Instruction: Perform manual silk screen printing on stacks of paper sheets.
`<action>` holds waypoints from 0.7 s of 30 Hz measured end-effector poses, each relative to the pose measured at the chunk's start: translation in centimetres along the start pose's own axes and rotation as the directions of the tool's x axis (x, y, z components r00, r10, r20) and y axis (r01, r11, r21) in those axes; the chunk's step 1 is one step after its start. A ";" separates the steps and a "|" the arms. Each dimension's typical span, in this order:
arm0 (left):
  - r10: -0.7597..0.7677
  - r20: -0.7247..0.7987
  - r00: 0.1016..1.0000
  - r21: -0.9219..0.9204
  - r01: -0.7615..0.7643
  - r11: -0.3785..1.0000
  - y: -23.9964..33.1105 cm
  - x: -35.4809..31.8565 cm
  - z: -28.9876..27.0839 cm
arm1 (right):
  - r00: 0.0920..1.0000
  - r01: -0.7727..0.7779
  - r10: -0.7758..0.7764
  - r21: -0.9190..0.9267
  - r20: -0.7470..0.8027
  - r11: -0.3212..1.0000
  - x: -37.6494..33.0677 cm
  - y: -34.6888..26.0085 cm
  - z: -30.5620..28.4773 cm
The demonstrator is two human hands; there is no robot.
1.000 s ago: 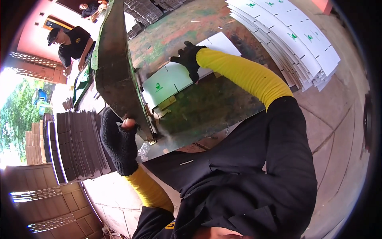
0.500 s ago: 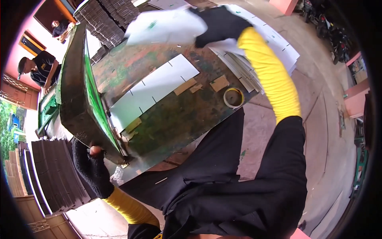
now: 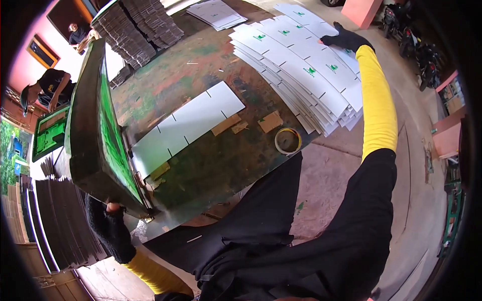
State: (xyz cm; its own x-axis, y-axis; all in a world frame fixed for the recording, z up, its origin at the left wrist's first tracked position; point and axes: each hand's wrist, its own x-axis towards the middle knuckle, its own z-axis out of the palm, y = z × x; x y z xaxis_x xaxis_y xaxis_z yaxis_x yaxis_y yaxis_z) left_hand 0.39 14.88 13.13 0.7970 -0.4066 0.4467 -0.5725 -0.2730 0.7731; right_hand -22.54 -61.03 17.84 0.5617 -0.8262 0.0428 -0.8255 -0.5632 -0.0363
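Observation:
My left hand (image 3: 110, 220), in a black fingerless glove, grips the near lower corner of a screen printing frame (image 3: 88, 120). The frame stands tilted up on its edge, its mesh smeared with green ink. Beside it on the table lies a flat white cardboard sheet (image 3: 188, 125) with short slits along its edges. My right hand (image 3: 349, 39), also gloved, is at the far right over a fanned stack of white sheets (image 3: 296, 65) bearing green prints. Its fingers are spread, touching the top sheets, with nothing visibly held.
Cardboard scraps (image 3: 271, 121) and a tape roll (image 3: 288, 141) lie near the table's front edge. Bundled cardboard (image 3: 138, 32) and more white sheets (image 3: 217, 13) are at the back. A brown stack (image 3: 65, 220) stands left. One person (image 3: 47, 90) works at another green frame (image 3: 50, 133); another person (image 3: 78, 36) is behind.
The white sheet that my right hand was carrying has been let go on the printed stack. That hand has moved right. The left hand still holds the frame, which has shifted slightly left in view.

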 end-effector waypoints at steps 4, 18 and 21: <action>-0.062 0.017 0.998 -0.028 0.063 0.998 -0.4 -0.3 -0.5 | 1.000 -0.025 0.025 0.006 -0.006 1.000 0.9 2.7 2.6; -0.041 -0.053 0.998 0.054 0.044 0.998 0.7 -0.5 0.1 | 0.486 0.650 -0.057 0.317 -0.872 0.690 -11.5 -13.7 0.4; -0.039 -0.082 0.996 0.024 0.041 0.999 1.0 0.0 0.6 | 0.694 0.665 -0.451 0.258 -0.562 0.701 -12.7 -15.3 4.3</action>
State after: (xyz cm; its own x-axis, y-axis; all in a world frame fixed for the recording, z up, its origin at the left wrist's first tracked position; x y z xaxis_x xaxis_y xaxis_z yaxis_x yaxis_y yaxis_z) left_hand -0.28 14.08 13.64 0.8317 -0.3232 0.4515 -0.5438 -0.3100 0.7799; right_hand -16.79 -41.98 13.56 0.7313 -0.3108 0.6071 -0.1911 -0.9479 -0.2550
